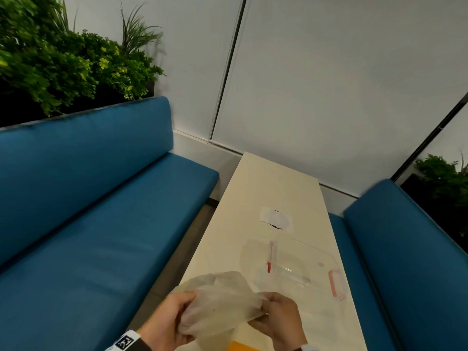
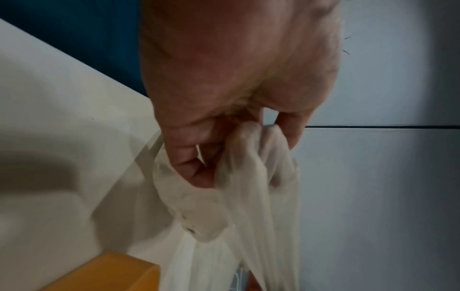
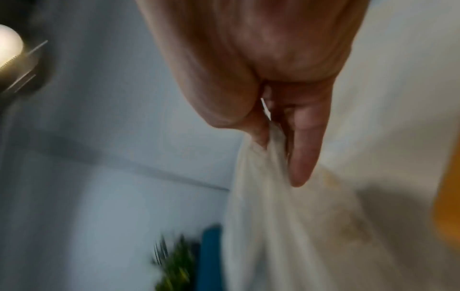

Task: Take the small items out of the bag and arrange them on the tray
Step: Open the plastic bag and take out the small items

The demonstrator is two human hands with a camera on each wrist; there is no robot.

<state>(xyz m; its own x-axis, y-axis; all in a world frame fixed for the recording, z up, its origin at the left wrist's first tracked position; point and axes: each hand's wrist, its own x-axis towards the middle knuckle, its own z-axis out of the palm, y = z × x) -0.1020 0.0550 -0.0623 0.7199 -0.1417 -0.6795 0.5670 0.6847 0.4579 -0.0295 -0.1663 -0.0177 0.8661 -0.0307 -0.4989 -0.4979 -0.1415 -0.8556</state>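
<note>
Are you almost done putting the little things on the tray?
Not nearly. The clear tray on the table shows only a thin red-tipped stick at its edge. Both the left hand and right hand grip the thin white bag. Emptying it and arranging the items is left.

A long cream bench (image 1: 276,188) runs between two blue cushioned sofas (image 1: 101,211), leafy green plants (image 1: 63,54) behind the left one

Both hands raised close together — left hand (image 1: 168,317) and right hand (image 1: 277,317) with fingers curled, pinching.
</note>
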